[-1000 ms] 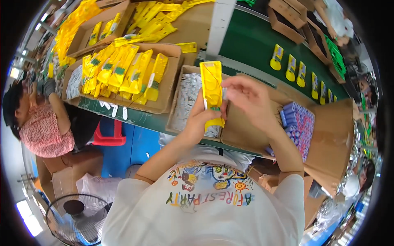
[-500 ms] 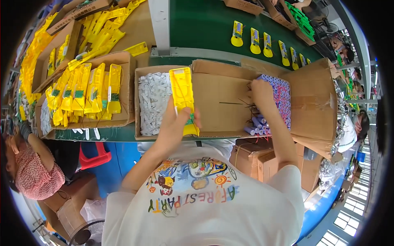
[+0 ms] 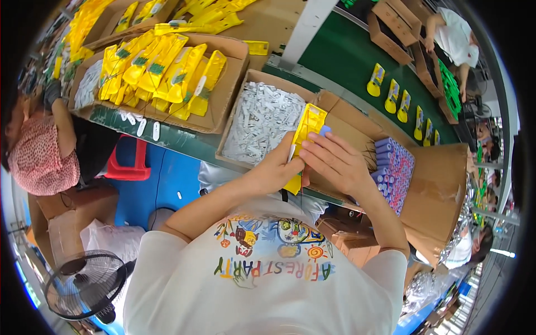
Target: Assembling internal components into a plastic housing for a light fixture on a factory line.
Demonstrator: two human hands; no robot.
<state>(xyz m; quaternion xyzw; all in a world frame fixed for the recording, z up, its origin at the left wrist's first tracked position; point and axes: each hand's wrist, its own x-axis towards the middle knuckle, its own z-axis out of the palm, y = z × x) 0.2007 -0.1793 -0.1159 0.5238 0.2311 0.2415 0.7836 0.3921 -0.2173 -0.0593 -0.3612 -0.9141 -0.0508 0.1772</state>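
Note:
My left hand (image 3: 274, 168) grips a yellow plastic housing (image 3: 311, 118), long and narrow, held tilted above the open carton in front of me. Over it lies my right hand (image 3: 339, 166), its fingers together and pressing a purple cylindrical battery cell (image 3: 325, 130) against the housing's inside. Only one end of that cell shows; my fingers cover the rest. To the right stand rows of purple battery cells (image 3: 395, 173) with thin dark wires. Left of my hands, small white plastic strips (image 3: 267, 120) fill one part of the carton.
A cardboard box (image 3: 237, 61) on the left holds several yellow housings with green circuit boards. Yellow pieces (image 3: 375, 81) lie in a row on the green bench beyond. A co-worker (image 3: 44, 151) sits at left near a red stool (image 3: 129, 162); a black fan (image 3: 86, 285) stands below.
My right hand has left the battery rows and come to the housing with a purple cell. My left hand still holds the housing. The whole view has turned and shifted.

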